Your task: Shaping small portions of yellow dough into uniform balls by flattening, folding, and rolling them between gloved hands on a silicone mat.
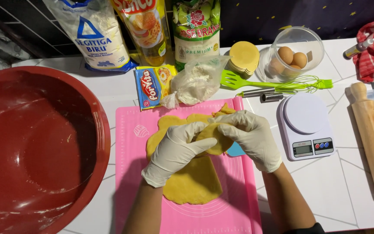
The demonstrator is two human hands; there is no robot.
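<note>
At the far left sits a big red bowl [35,147]; beyond it, along the far edge, stand a white flour bag [94,34] with a blue triangle, a yellow oil pouch [146,28] and a green-and-white pouch [196,30] with a red rose; nearer lie a small blue-and-yellow packet [152,86] and a knotted clear bag of white powder [195,80]; on the pink mat [128,182] my gloved left hand [176,149] pinches the left edge of a folded yellow dough piece [211,138]; the piece sits lifted between both grips, above the flat dough sheet [193,182]; my gloved right hand [252,136] clasps its right side, fingers curled over; further right lie a white scale [304,125] and a wooden rolling pin [373,143].
</note>
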